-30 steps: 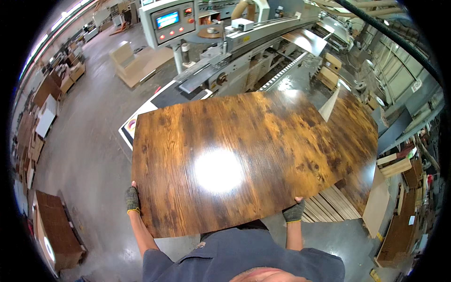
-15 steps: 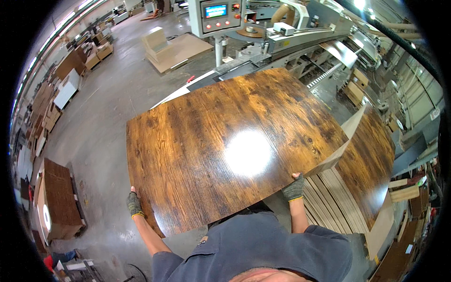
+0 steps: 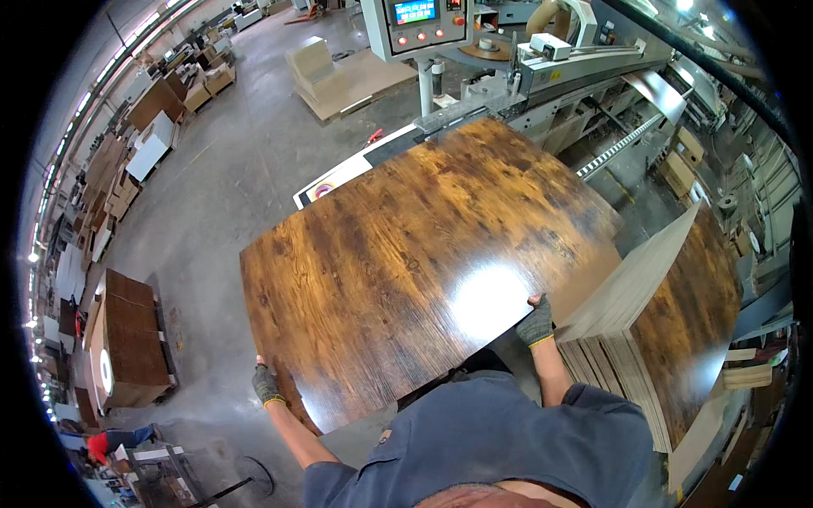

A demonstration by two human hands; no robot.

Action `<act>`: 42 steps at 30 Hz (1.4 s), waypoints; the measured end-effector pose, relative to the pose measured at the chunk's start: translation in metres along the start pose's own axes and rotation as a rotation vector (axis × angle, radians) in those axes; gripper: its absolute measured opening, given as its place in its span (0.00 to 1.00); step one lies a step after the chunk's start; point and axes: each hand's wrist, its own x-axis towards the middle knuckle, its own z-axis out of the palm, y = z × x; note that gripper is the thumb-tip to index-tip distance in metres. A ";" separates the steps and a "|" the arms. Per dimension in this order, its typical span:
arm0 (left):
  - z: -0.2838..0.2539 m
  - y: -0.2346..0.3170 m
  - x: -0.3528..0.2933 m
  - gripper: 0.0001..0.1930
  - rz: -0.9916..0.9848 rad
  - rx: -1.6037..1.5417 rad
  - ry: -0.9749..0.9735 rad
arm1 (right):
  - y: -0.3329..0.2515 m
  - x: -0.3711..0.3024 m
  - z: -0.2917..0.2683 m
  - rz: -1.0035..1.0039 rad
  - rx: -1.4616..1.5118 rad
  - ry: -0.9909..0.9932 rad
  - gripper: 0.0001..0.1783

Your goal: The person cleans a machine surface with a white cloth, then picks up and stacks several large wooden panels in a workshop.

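Note:
A large glossy board (image 3: pixel 381 271) with dark brown wood grain is held out in front of me, and a bright light reflects off its surface. My left hand (image 3: pixel 268 385), in a grey glove with bare fingertips, is closed on the board's left edge by the near corner. On the near edge, toward the right, my right hand (image 3: pixel 535 323) grips it in a matching glove, thumb on top. The fingers beneath the board are hidden. Right of the board stands a stack of similar boards (image 3: pixel 686 313), its pale layered edges facing me.
Beyond the board is a long machine (image 3: pixel 576 72) with a control panel (image 3: pixel 419 25) on a post. A pallet with brown sheets (image 3: pixel 131 339) sits on the left. A person in red (image 3: pixel 106 442) bends at the lower left near a cart (image 3: pixel 161 466).
The board has shifted left relative to the stack and turned slightly, exposing more of the stack's pale edges. Both hands keep their hold. My view has moved a little to the left.

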 end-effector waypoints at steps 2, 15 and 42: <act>-0.011 -0.005 -0.012 0.38 0.054 0.048 0.036 | -0.006 0.000 0.019 0.028 -0.039 -0.020 0.08; 0.015 -0.044 -0.016 0.27 -0.087 -0.004 -0.047 | 0.000 0.058 0.064 0.089 -0.280 0.592 0.38; 0.062 -0.063 0.008 0.29 -0.173 -0.013 -0.143 | 0.006 0.091 0.037 0.406 -0.284 0.693 0.52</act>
